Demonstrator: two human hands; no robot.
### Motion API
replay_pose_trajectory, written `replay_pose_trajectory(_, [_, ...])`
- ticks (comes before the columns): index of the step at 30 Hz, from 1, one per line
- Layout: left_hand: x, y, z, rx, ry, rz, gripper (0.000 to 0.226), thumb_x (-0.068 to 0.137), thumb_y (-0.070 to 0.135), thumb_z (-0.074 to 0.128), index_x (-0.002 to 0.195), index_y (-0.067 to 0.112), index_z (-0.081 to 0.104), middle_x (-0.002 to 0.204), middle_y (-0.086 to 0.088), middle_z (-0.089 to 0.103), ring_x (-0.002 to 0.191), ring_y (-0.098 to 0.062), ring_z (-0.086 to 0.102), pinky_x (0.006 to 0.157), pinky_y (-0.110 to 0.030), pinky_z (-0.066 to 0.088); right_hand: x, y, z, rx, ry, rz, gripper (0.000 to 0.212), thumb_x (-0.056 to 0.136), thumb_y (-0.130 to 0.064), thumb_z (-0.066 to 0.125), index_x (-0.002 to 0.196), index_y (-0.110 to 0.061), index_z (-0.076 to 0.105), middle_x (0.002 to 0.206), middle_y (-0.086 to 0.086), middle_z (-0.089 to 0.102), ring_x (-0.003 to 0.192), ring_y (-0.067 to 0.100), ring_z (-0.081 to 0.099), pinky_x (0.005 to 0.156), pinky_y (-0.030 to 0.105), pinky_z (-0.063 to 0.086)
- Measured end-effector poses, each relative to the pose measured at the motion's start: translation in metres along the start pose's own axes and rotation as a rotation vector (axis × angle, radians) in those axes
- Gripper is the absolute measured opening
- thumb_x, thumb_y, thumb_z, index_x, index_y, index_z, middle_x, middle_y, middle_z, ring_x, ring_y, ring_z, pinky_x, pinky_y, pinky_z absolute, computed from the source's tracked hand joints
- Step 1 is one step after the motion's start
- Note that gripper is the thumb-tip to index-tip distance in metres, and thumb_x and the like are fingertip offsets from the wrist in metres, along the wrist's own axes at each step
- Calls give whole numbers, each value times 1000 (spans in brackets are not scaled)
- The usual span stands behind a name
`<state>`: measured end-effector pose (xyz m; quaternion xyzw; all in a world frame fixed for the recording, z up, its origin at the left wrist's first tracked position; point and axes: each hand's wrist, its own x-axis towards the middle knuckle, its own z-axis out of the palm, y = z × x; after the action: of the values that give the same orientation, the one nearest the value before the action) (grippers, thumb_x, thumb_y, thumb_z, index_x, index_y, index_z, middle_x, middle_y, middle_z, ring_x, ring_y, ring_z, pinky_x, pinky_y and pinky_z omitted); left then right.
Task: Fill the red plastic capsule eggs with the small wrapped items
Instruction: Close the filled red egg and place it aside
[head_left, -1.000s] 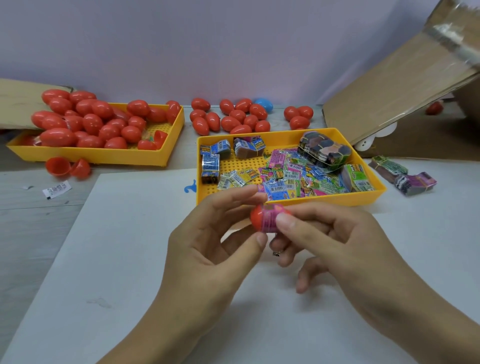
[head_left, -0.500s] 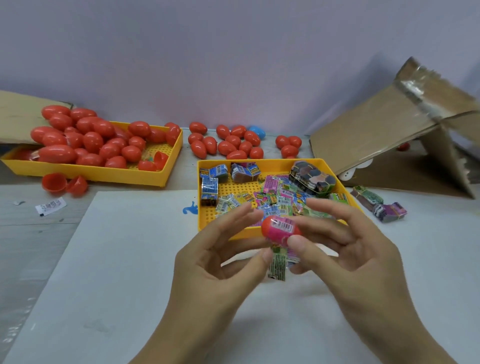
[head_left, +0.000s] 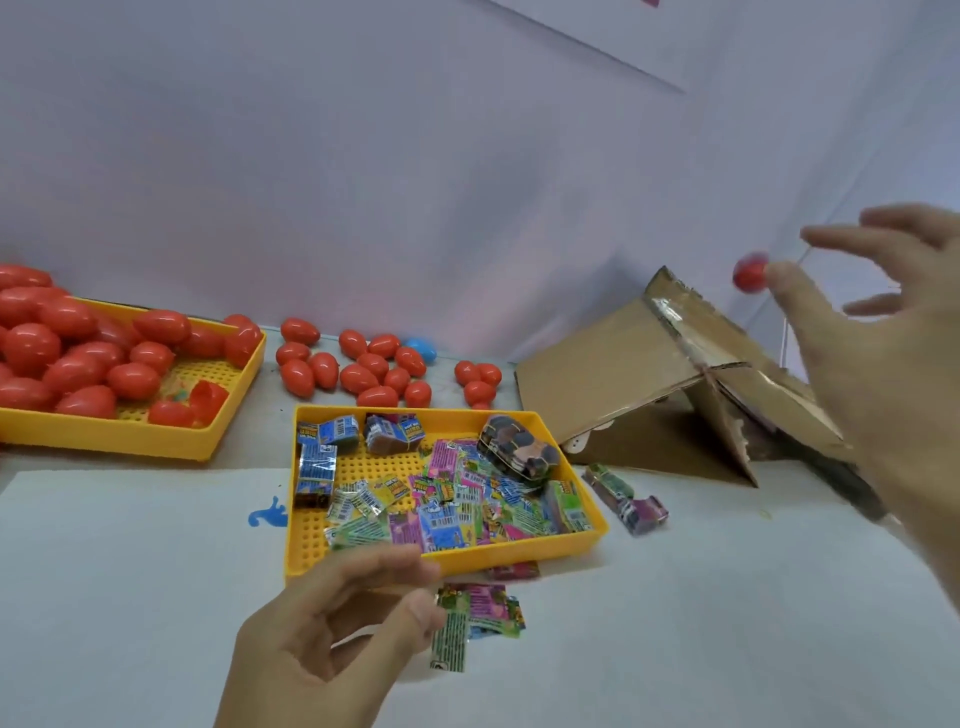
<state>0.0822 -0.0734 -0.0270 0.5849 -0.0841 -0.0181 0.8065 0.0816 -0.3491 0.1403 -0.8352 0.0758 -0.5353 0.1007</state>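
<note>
One red egg (head_left: 749, 274) now leaves the raised right hand (head_left: 883, 332).

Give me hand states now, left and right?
Left hand: open, fingers loosely curved, holding nothing, beside the wrapped items on the table.
Right hand: raised, fingers spread, red capsule egg at its fingertips; grip cannot be told.

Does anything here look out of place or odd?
Yes: one blue egg lies among the loose red eggs behind the tray, and a few wrapped packets lie on the table outside it.
</note>
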Motion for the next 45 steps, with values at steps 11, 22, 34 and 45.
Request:
replay_pose_trajectory(11, [3,0,-9,94,93,79,16,80,10,78,66,15,72,50,-16,59,27,-25,48,32,-20,38,-181,-121,56,1060,-683,647,6,76,-28,76,76,-23,76,46,0,56,41,6,49,43,15,37])
replay_pose_trajectory(22, [123,52,-118,860,472,434,17,87,7,69,92,23,74,85,12,69,74,5,58,69,-3,41,-197,-115,79,1185,-744,758,10,77,-14,69,84,-18,76,44,3,38,39,9,33,38,11,27])
replay_pose_trajectory(34, [233,49,-118,1811,228,279,40,91,43,69,126,24,68,118,-10,69,117,-33,50,92,-42,43,-195,-109,79,1245,-821,818,24,86,1,66,79,-20,75,45,1,37,38,8,32,38,14,27])
replay_pose_trajectory(45, [55,23,-1,484,-5,467,35,69,25,90,94,26,66,86,2,69,73,-12,68,66,-22,56,-184,-108,76,1354,-706,1055,19,84,-26,67,68,-16,71,47,7,36,36,9,28,36,15,22])
